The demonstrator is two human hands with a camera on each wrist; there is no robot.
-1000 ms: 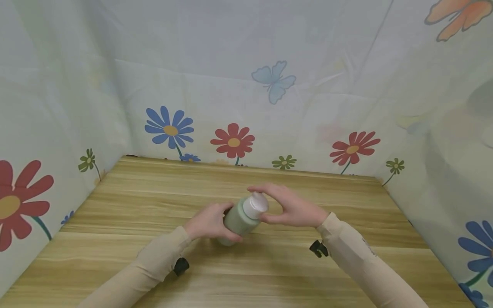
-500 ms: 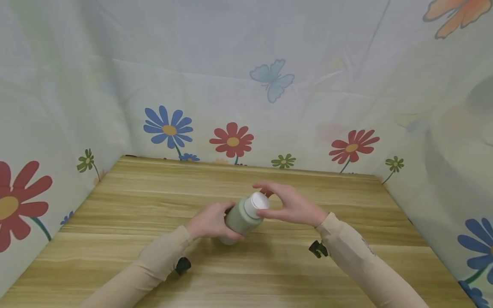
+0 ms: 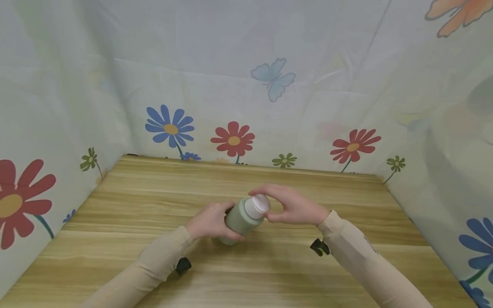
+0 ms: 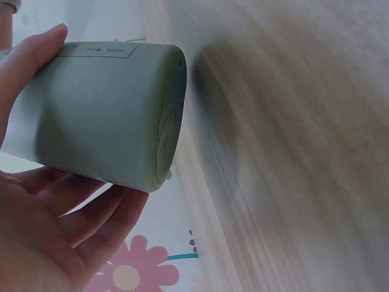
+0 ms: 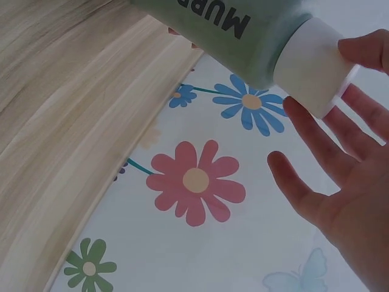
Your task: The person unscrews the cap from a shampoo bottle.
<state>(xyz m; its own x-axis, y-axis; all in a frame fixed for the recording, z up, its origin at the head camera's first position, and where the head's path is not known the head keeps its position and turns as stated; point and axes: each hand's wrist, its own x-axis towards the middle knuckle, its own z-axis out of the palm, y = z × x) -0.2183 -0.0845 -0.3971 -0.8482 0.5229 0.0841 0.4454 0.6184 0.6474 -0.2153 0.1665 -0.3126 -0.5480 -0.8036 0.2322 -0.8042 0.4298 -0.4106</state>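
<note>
A pale green bottle (image 3: 242, 218) with a white cap (image 3: 258, 207) is held tilted, its cap end up and to the right. My left hand (image 3: 209, 221) grips the bottle's body, thumb on one side and fingers on the other. In the left wrist view the base of the bottle (image 4: 103, 115) stands a little off the wooden surface. My right hand (image 3: 295, 206) holds the cap between thumb and fingers. The right wrist view shows the thumb and some fingertips against the cap (image 5: 313, 67), with other fingers spread away. Dark letters, partly cut off, mark the bottle.
The wooden table (image 3: 154, 192) spreads below both hands. A white cloth (image 3: 208, 77) printed with flowers and butterflies hangs behind it and along both sides. A dark strap piece (image 3: 182, 266) shows under the left sleeve, another strap piece (image 3: 319, 247) under the right.
My right fingers have shifted around the cap: half a second ago the thumb lay across its front, now it sits at the cap's lower right edge. The left hand keeps its grip, nearly still.
</note>
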